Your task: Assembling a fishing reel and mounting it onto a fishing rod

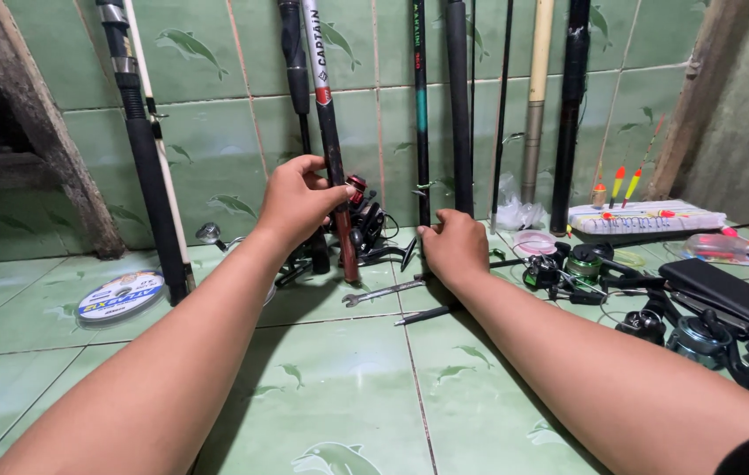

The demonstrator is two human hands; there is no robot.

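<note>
— Left hand (297,200) first: what have you got?

— From my end, it's raised off the floor with fingers curled around a red-and-black fishing rod (336,176) that leans against the wall; thumb and fingertips are closed on the shaft just above the spinning reel (364,220). I'd call that hand clamped on the rod.

— Start me from the biggest things, then.

— I see a green tiled wall (216,114) with dolphin patterns, and a matching green tiled floor (339,396). A row of rods stands against the wall: a thick black one (147,167) at far left, then the held rod, then several dark and pale ones (460,105) to its right. A wooden beam (36,123) slants at the left edge.

— And the right hand (455,249)?

— It rests low near the floor, knuckles up, fingers bent downward beside the base of the dark rods. I cannot tell whether it grips anything; the fingertips are hidden.

— Smaller items?

— A black flat case (726,295) lies to the right with several loose reels (700,339) around it. A white tray of floats (647,215) sits against the wall. A round spool of line (121,295) lies on the floor at left. A small wrench (383,293) lies on the tile just beneath the right hand, near the held rod's butt.
</note>
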